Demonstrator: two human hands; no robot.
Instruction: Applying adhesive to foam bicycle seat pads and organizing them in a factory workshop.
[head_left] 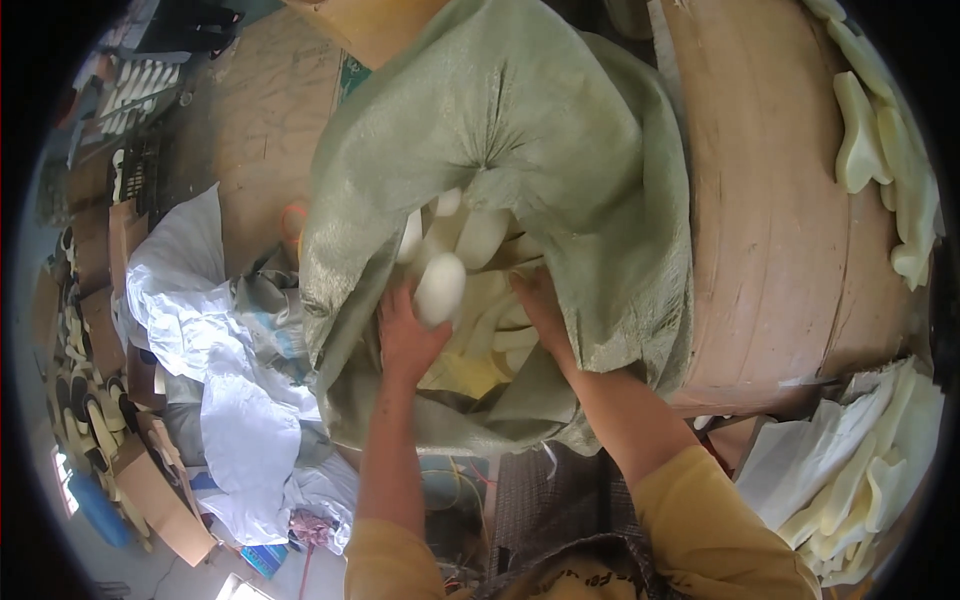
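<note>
We worked with both bare hands inside a green woven sack, whose mouth stood open toward us and whose upper wall arched over the contents. Our left hand was at the left side of the opening, with thumb and fingers closed about the lower part of a white rounded piece. This piece stood tilted inside the sack, its rounded end pointing up and away from us. Our right hand reached in at the right side, near the sack wall, with its fingertips at the cream pieces; we could not tell whether it gripped any of them. The cream pieces lay loosely together in the sack, beyond and between our hands.

To the right of the sack, we had a large brown cardboard box. Pale shaped pieces lay along its far right edge, and a pile of similar pieces was at the lower right. To the left, crumpled white bags lay near the sack. Farther left were a small open carton and a blue cylinder.
</note>
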